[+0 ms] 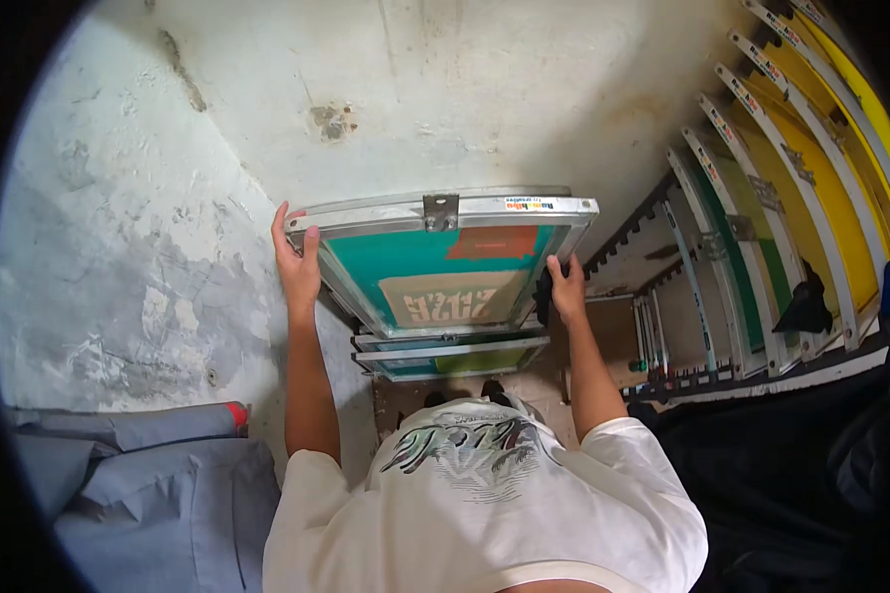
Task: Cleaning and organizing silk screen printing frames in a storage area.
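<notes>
An aluminium-framed printing screen (452,285) stands before me, tilted against another frame (508,191) at the wall. Its mesh is teal, with an orange patch and a beige area bearing mirrored lettering. A metal hinge bracket (441,213) sits mid-way along its top bar, beside a printed label. My left hand (298,259) grips the upper left corner, thumb in front and fingers behind. At the right side bar, my right hand (568,289) has its thumb up and its fingers partly hidden. Whether my hands also hold the rear frame, I cannot tell.
Lower down, more screens (452,348) lean near my feet. On the right, a slotted rack (719,374) holds several upright screens (816,185) with yellow and green mesh. A black cloth (805,307) hangs there. Grey-blue folded material (170,489) lies at left. A stained wall (415,96) rises ahead.
</notes>
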Tool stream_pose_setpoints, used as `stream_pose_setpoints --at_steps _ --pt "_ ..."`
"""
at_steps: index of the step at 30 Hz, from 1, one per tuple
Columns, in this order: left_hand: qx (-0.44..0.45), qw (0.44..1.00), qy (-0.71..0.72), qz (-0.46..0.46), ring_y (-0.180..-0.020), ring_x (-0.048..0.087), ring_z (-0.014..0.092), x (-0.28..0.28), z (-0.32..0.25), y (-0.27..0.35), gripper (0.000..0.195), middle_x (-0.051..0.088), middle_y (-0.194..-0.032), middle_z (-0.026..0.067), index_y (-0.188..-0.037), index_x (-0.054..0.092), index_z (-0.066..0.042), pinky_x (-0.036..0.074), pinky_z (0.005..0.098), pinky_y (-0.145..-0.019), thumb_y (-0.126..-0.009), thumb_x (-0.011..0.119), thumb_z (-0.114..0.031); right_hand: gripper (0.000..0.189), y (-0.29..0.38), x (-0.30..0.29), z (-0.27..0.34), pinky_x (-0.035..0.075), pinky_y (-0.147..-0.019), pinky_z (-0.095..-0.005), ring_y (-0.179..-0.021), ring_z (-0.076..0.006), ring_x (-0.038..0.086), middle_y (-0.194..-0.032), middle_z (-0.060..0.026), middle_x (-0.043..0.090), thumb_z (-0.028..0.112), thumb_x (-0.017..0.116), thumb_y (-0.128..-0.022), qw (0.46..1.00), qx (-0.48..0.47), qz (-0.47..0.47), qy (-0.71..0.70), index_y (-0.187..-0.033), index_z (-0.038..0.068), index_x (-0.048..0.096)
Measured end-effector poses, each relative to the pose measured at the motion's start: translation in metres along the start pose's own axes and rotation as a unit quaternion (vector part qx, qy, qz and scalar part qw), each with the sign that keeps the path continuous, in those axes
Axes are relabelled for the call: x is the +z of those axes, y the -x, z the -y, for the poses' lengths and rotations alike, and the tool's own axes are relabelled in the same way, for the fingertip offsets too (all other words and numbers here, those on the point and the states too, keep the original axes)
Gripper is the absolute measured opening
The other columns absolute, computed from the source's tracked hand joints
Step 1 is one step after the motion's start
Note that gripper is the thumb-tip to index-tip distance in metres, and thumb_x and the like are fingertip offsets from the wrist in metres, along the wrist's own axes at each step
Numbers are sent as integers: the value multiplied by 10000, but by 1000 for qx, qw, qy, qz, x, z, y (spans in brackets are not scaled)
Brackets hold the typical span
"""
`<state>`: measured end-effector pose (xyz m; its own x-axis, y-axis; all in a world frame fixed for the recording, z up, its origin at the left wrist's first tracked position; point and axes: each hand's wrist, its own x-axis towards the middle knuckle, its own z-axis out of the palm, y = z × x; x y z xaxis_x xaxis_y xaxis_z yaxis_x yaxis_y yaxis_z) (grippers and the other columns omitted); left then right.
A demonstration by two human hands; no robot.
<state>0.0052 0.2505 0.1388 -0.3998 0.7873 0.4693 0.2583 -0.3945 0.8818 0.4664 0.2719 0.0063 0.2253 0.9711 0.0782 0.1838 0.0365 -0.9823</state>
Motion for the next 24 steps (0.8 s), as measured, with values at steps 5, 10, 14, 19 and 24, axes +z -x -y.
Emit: stream_pose_setpoints --at_steps 5,10,14,19,24 --pt "-34 993 -93 -59 -1020 571 139 10 7 43 460 593 -1228 47 -1346 527 -60 471 279 -883 -1013 731 -302 437 25 -35 -4 497 -956 -352 -1059 -219 649 -1168 -128 717 286 733 -994 998 47 42 -6 -1313 12 612" --pt "6 997 -25 -74 -1142 536 177 41 14 26 430 545 -1299 78 -1338 538 -57 437 298 -998 -1014 732 -263 478 -14 -54 -34 506 -936 -371 -1025 -236 663 -1137 -131 719 320 761 -967 997 -28 67 14 -1305 16 614" --pt "73 991 -57 -97 -1137 526 158 55 26 5 394 551 -1266 66 -1294 565 -42 415 285 -1009 -1006 741 -245 430 -45 -62 -25 504 -932 -370 -1012 -256 671 -1104 -124 731 311 760 -958 995 -65 73 20 -1242 10 646" --pt "31 994 -7 -108 -1192 487 172 62 26 32 391 552 -1251 72 -1280 569 -45 387 281 -1031 -988 759 -224 457 -39 -67 -31 505 -929 -367 -999 -241 666 -1095 -117 725 306 774 -949 996 -47 75 18 -1271 13 636" --pt "48 992 -14 -116 -1177 481 165 60 10 24 385 522 -1266 64 -1273 555 -40 386 279 -1028 -989 754 -205 641 -31 -57 -3 502 -937 -384 -998 -240 631 -1093 -125 674 309 847 -890 997 -42 -40 50 -1378 31 539"
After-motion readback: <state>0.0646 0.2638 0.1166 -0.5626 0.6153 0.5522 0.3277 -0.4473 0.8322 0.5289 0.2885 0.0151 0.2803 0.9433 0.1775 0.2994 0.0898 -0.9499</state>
